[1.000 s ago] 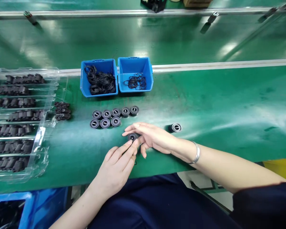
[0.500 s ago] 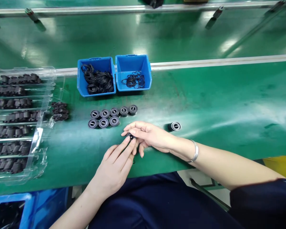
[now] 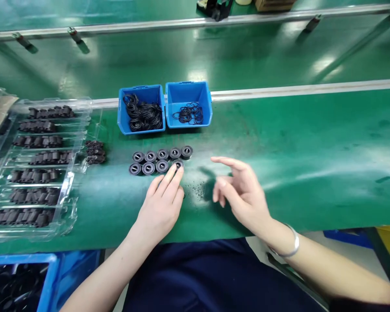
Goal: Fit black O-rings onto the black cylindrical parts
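Note:
My left hand point(image 3: 162, 199) has its fingers together, with the fingertips on a black round part point(image 3: 178, 164). That part has a pale slot mark on top and stands at the right end of the front row. Beside it, several like black round parts point(image 3: 162, 166) stand upright in two rows. My right hand point(image 3: 243, 193) is raised over the table to the right, slightly blurred. Its index finger is stretched out and the other fingers are loosely bent, with nothing visible in them. Small dark specks point(image 3: 196, 190) lie on the green surface between my hands.
Two blue bins, a left bin point(image 3: 120, 117) and a right bin point(image 3: 209, 112), hold thin black rings behind the rows. Clear plastic trays point(image 3: 68, 182) of dark parts lie at the left, with a small dark pile point(image 3: 95, 151) alongside. Another blue bin point(image 3: 53, 277) stands low at front left.
My hands have come apart. The left has moved the part to the front row's end; the right has swung rightward. The lone part once at the right is no longer visible. The view has shifted.

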A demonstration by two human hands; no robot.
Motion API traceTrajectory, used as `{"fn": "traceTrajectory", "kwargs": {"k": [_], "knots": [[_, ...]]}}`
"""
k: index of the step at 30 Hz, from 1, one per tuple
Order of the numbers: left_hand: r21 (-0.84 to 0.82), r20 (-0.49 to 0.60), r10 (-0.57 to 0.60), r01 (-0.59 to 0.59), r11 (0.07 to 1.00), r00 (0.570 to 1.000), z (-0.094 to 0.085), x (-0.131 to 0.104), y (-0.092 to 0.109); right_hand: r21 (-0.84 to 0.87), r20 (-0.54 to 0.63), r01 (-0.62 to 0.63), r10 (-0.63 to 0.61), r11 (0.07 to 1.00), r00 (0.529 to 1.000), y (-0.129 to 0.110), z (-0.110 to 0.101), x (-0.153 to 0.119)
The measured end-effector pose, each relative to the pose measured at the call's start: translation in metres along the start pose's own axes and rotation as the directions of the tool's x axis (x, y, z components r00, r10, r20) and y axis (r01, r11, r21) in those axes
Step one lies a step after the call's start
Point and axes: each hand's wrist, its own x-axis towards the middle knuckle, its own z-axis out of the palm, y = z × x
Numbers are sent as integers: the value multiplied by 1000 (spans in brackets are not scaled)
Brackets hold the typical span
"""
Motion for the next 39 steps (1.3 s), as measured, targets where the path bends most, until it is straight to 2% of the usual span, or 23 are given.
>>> {"fn": "traceTrajectory", "kwargs": {"k": [2,4,6,8,11,14,16,18,21,24,25,29,33,35,39], "knots": [[12,-7,-15,15,1000,1000,1,1,-1,-117,-164,108,-126,987,978,-4,-14,-7],[23,-25,-22,23,999,999,1,1,-2,-230,-311,147,-215,962,926,-3,-29,-11],[29,-35,-27,28,999,999,0,0,-2,-305,-406,88,-213,948,889,0,-41,-13],[27,-34,-32,33,999,999,-2,0,-1,-319,-417,-43,-99,947,904,6,-50,-13],[-13,-59,-49,48,999,997,-5,-1,3,-285,-298,-188,100,940,949,12,-51,-13],[-173,-119,-154,132,976,981,-10,-4,8,-252,-90,-170,151,953,984,14,-41,-10],[-352,-92,-257,210,912,962,-13,-6,12,-229,58,-153,170,961,984,12,-34,-6],[-492,-24,-343,288,821,939,-18,-7,15,-231,91,-95,119,968,989,8,-27,-2],[-574,15,-429,359,736,903,-23,-4,19,-293,150,62,-18,954,989,0,-18,2],[-592,-24,-429,334,734,903,-25,2,24,-270,354,142,-39,952,935,-9,-8,2],[-591,-48,-417,311,744,908,-25,5,26,-252,381,154,-48,955,923,-12,-5,2],[-606,-95,-387,255,754,917,-24,12,33,-235,342,163,-76,958,937,-19,-3,4],[-620,-92,-415,274,735,905,-20,10,32,-180,287,19,34,983,957,-18,-15,14],[-573,-136,-401,258,778,906,-16,7,29,-169,278,-76,121,983,953,-13,-21,18],[-434,-191,-267,162,886,945,-4,-2,22,-214,279,-184,241,959,930,-1,-26,23]]}}
